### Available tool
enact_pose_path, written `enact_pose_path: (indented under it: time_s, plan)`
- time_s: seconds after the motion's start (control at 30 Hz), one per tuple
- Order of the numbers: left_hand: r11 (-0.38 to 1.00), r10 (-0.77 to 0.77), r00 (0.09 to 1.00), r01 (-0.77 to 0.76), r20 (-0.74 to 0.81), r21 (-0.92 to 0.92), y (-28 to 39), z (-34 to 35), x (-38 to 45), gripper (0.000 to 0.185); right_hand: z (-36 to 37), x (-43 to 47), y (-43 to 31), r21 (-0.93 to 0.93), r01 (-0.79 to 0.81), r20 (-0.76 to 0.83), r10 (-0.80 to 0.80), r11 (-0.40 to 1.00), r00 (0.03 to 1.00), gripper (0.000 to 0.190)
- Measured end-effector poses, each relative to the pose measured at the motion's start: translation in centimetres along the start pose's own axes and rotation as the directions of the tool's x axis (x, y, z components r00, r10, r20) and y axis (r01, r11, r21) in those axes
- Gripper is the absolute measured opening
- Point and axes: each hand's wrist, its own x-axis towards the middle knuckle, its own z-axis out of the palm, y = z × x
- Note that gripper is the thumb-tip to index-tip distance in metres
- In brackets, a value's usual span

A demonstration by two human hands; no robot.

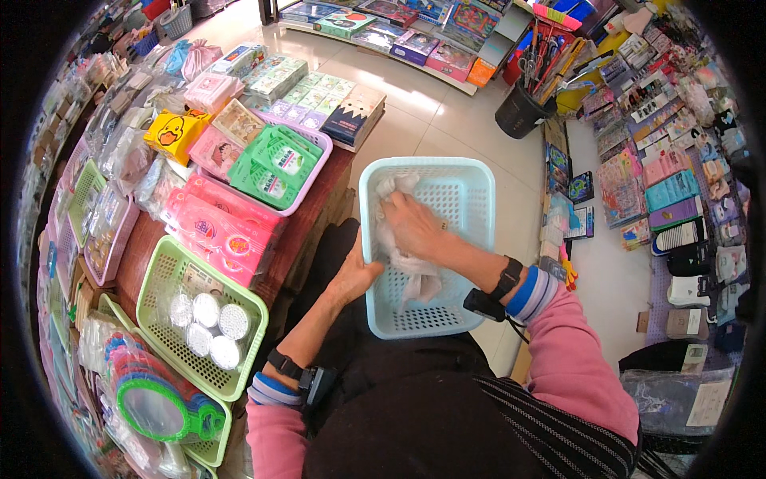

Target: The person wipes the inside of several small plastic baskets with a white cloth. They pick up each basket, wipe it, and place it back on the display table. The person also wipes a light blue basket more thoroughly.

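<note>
A light blue perforated plastic basket (464,209) rests in front of my body, above my lap. My left hand (354,272) grips its left wall, with the thumb over the rim. Inside the basket, my right hand (413,224) presses a crumpled whitish cloth (419,284) against the left inner side. Part of the cloth bunches up past my fingers, and its loose end trails towards the near side. The fingertips of my right hand are partly hidden in the cloth.
To the left, a dark red table holds a purple basket (326,155) of wipes packs, pink packets (221,230) and a green basket (254,374) with cotton swab tubs (233,321). Green-framed mirrors (152,410) lie nearer. A black bucket (520,114) of tools and hanging goods stand right.
</note>
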Motion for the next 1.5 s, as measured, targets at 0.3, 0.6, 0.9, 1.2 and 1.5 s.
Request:
enact_pose_path:
  time_s: [0.3, 0.6, 0.9, 1.2, 1.5]
  plan:
    - [0.994, 0.013, 1.0, -0.011, 0.016, -0.108, -0.4, 0.4, 0.1, 0.083, -0.1, -0.3, 2.6, -0.284, -0.091, 0.098, 0.123, 0.955, 0.988, 0.03]
    - [0.995, 0.035, 0.999, -0.031, 0.04, -0.096, -0.7, 0.2, 0.2, 0.081, -2.2, -3.2, 5.3, -0.569, -0.178, 0.216, 0.355, 0.803, 0.909, 0.023]
    - [0.997, 0.042, 0.999, -0.041, 0.026, -0.063, 0.1, 0.6, 0.2, 0.079, -4.2, -2.0, 5.8, -0.584, -0.049, 0.497, 0.405, 0.81, 0.768, 0.017]
    - [0.99, -0.022, 1.0, 0.021, -0.007, -0.141, -1.3, 0.3, 0.1, 0.078, -1.0, -9.7, 1.1, -0.363, 0.027, 0.664, 0.238, 0.931, 0.709, 0.018]
    - [0.996, -0.044, 0.999, 0.044, 0.012, -0.078, -0.1, 0.4, 0.0, 0.078, -0.6, -11.5, 0.0, -0.11, -0.283, 0.747, 0.267, 0.953, 0.609, 0.027]
